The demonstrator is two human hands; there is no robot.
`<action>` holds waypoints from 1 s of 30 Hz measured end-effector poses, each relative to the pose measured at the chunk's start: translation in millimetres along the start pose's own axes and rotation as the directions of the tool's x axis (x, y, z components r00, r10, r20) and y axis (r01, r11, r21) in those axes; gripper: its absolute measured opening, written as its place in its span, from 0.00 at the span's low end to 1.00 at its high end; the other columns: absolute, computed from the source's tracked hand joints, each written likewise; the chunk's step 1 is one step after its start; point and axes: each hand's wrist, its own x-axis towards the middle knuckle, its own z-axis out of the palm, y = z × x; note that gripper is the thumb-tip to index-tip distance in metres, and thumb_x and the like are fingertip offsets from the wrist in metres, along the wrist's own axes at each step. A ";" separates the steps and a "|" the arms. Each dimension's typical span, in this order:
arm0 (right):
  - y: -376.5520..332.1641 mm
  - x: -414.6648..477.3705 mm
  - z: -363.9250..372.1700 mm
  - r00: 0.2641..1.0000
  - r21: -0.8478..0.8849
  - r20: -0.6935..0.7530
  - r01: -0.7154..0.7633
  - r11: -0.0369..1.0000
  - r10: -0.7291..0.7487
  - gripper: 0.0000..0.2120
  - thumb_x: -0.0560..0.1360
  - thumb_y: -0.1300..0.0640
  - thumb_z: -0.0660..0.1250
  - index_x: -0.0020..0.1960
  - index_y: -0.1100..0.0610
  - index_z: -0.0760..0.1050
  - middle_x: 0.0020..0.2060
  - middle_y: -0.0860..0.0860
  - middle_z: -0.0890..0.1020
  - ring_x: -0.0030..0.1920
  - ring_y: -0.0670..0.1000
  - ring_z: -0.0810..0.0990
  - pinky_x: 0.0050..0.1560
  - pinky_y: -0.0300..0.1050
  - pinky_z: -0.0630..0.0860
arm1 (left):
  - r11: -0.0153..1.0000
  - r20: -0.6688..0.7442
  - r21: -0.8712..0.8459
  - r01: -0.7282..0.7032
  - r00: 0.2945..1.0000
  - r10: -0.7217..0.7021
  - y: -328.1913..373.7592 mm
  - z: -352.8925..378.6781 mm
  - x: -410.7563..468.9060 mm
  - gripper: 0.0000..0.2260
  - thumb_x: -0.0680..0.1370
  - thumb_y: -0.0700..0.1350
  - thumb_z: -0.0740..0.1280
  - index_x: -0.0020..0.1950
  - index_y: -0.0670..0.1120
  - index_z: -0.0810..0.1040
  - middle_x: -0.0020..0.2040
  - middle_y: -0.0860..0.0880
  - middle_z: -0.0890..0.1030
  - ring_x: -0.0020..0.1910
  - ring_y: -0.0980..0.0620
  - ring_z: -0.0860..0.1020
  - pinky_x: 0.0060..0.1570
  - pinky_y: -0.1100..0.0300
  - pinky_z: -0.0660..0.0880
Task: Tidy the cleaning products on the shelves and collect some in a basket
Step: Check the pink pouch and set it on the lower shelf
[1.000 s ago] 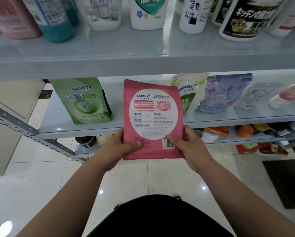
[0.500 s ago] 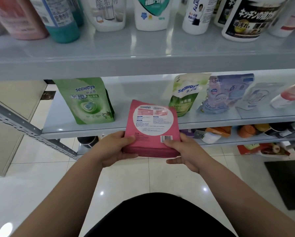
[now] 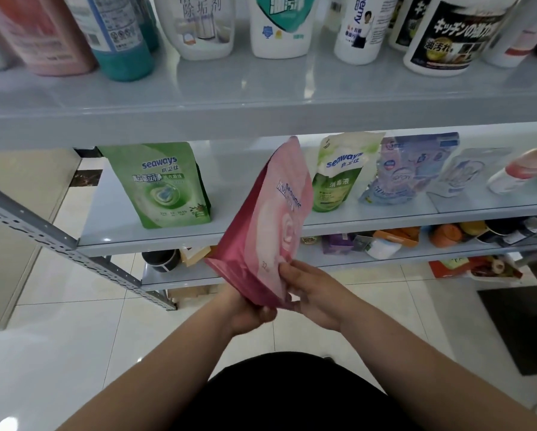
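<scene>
Head view. A pink pouch (image 3: pixel 270 219) is held in the air in front of the middle shelf (image 3: pixel 155 241). It is tilted, with its printed face turned to the right and its top seal leaning up toward the gap between the green pouch (image 3: pixel 161 185) and the pale-green spouted pouch (image 3: pixel 338 172). It touches no shelf.

The left hand (image 3: pixel 248 312) cups the base from below, fingers curled under it (most of them are hidden by the bag). The right hand (image 3: pixel 317 293) pinches the lower right edge, thumb on the front face.

Handling, as a judgement: the pouch is glossy flexible film, so its walls will likely dent and slide under a loose grip. Its contents probably sit low, making the base the heavy end. Support is best taken under the gusseted bottom or low on the side seams. The flat top seal offers a stiffer pinch point. The pouch is not brittle, though hard squeezing seems unwise.
</scene>
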 end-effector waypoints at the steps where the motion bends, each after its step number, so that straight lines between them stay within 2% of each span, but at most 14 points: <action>1: 3.6 1.0 1.8 0.999 0.060 -0.015 0.033 0.998 -0.032 0.28 0.71 0.48 0.79 0.66 0.57 0.77 0.57 0.53 0.82 0.57 0.54 0.78 0.59 0.54 0.75 | 1.000 0.041 0.016 0.004 0.999 -0.004 -2.4 0.4 -0.3 0.13 0.72 0.50 0.65 0.41 0.48 0.89 0.39 0.46 0.83 0.34 0.46 0.80 0.21 0.64 0.73; 3: 7.6 4.1 1.6 0.992 0.140 -0.047 0.119 0.983 -0.113 0.28 0.71 0.54 0.77 0.67 0.60 0.75 0.58 0.53 0.85 0.57 0.53 0.83 0.54 0.47 0.79 | 0.997 0.088 0.069 -0.023 0.996 0.017 -0.6 -2.9 -2.2 0.12 0.70 0.50 0.68 0.45 0.49 0.89 0.44 0.46 0.85 0.39 0.46 0.82 0.27 0.60 0.78; 6: 9.9 8.4 -4.1 0.973 0.128 -0.121 0.213 0.969 -0.198 0.36 0.67 0.64 0.82 0.71 0.58 0.70 0.63 0.54 0.84 0.64 0.55 0.83 0.60 0.53 0.82 | 0.998 0.088 0.006 -0.057 0.995 0.056 12.8 -23.5 -0.8 0.18 0.74 0.53 0.68 0.57 0.45 0.87 0.58 0.42 0.85 0.51 0.41 0.85 0.45 0.46 0.84; 9: 10.9 9.9 -15.1 0.936 0.014 -0.243 0.266 0.964 -0.255 0.37 0.63 0.61 0.81 0.69 0.55 0.71 0.59 0.50 0.86 0.64 0.54 0.83 0.57 0.49 0.83 | 0.998 0.075 -0.047 -0.038 0.996 0.041 25.6 -50.8 -6.6 0.26 0.77 0.65 0.62 0.59 0.47 0.87 0.65 0.40 0.82 0.57 0.37 0.84 0.48 0.42 0.83; 10: 11.7 10.0 -18.5 0.926 -0.019 -0.267 0.272 0.962 -0.268 0.36 0.63 0.61 0.81 0.68 0.54 0.71 0.58 0.49 0.86 0.63 0.53 0.83 0.54 0.46 0.83 | 0.999 0.086 0.000 -0.052 0.995 0.052 28.2 -57.6 -9.8 0.28 0.77 0.67 0.62 0.61 0.48 0.86 0.66 0.41 0.82 0.60 0.38 0.83 0.48 0.42 0.83; 11: 13.2 10.4 -20.9 0.918 -0.064 -0.283 0.270 0.961 -0.277 0.34 0.64 0.61 0.81 0.67 0.53 0.72 0.57 0.48 0.87 0.62 0.53 0.84 0.53 0.45 0.83 | 0.995 0.098 0.068 -0.077 0.993 0.070 29.0 -62.2 -12.9 0.28 0.77 0.67 0.66 0.65 0.48 0.84 0.67 0.41 0.81 0.63 0.38 0.82 0.51 0.41 0.82; 13: 17.6 12.0 -23.0 0.909 -0.161 -0.300 0.251 0.955 -0.289 0.32 0.66 0.61 0.83 0.65 0.50 0.72 0.56 0.47 0.87 0.60 0.53 0.84 0.53 0.48 0.84 | 0.970 0.114 0.207 -0.129 0.988 0.107 26.8 -70.7 -14.8 0.32 0.70 0.56 0.79 0.70 0.45 0.77 0.68 0.41 0.80 0.65 0.39 0.80 0.56 0.41 0.81; 15: 20.5 13.1 -19.3 0.900 -0.222 -0.313 0.240 0.945 -0.302 0.31 0.66 0.57 0.83 0.64 0.47 0.72 0.55 0.46 0.87 0.59 0.52 0.85 0.54 0.50 0.84 | 0.936 0.131 0.311 -0.162 0.983 0.127 22.7 -72.9 -17.1 0.31 0.70 0.42 0.79 0.71 0.43 0.74 0.68 0.40 0.80 0.65 0.40 0.80 0.58 0.42 0.81; 17: 21.9 13.9 -13.9 0.889 -0.260 -0.332 0.236 0.936 -0.316 0.31 0.64 0.54 0.81 0.63 0.46 0.72 0.55 0.46 0.87 0.58 0.51 0.85 0.56 0.51 0.83 | 0.930 0.106 0.319 -0.180 0.982 0.154 18.4 -77.7 -18.5 0.29 0.72 0.34 0.77 0.71 0.43 0.73 0.68 0.39 0.80 0.65 0.39 0.80 0.59 0.41 0.80; 21: 23.3 15.3 -4.6 0.881 -0.321 -0.328 0.235 0.918 -0.340 0.27 0.70 0.60 0.81 0.62 0.44 0.73 0.56 0.46 0.86 0.57 0.51 0.85 0.59 0.53 0.82 | 0.941 0.086 0.278 -0.193 0.981 0.176 16.3 -92.6 -19.3 0.29 0.72 0.32 0.74 0.72 0.41 0.72 0.68 0.39 0.80 0.66 0.37 0.79 0.63 0.38 0.78; 25: 25.3 14.8 8.6 0.877 -0.385 -0.327 0.218 0.897 -0.353 0.26 0.73 0.60 0.79 0.63 0.42 0.72 0.53 0.39 0.86 0.53 0.42 0.85 0.51 0.39 0.82 | 0.940 0.094 0.264 -0.217 0.975 0.199 18.7 -109.2 -22.2 0.32 0.70 0.36 0.77 0.72 0.42 0.73 0.67 0.40 0.80 0.64 0.39 0.81 0.58 0.43 0.81; 27: 25.5 14.9 16.5 0.871 -0.464 -0.335 0.181 0.867 -0.361 0.25 0.74 0.58 0.78 0.63 0.39 0.71 0.51 0.37 0.85 0.50 0.37 0.84 0.49 0.37 0.80 | 0.926 0.055 0.281 -0.252 0.968 0.247 18.6 -116.0 -24.0 0.32 0.69 0.38 0.79 0.71 0.44 0.73 0.67 0.42 0.80 0.63 0.40 0.82 0.57 0.43 0.81; 29: 27.2 16.4 21.7 0.874 -0.531 -0.340 0.126 0.838 -0.347 0.22 0.75 0.55 0.76 0.61 0.36 0.71 0.49 0.34 0.84 0.48 0.34 0.82 0.47 0.33 0.79 | 0.872 -0.060 0.394 -0.292 0.938 0.341 17.0 -120.6 -24.4 0.30 0.67 0.41 0.81 0.66 0.45 0.73 0.65 0.44 0.80 0.59 0.42 0.83 0.55 0.42 0.82; 30: 28.7 17.8 23.4 0.880 -0.554 -0.338 0.102 0.826 -0.335 0.21 0.76 0.54 0.76 0.58 0.35 0.71 0.48 0.34 0.83 0.48 0.35 0.82 0.45 0.31 0.78 | 0.818 -0.120 0.492 -0.300 0.907 0.404 16.7 -122.8 -23.6 0.28 0.67 0.42 0.82 0.61 0.46 0.72 0.62 0.45 0.81 0.55 0.44 0.84 0.51 0.47 0.84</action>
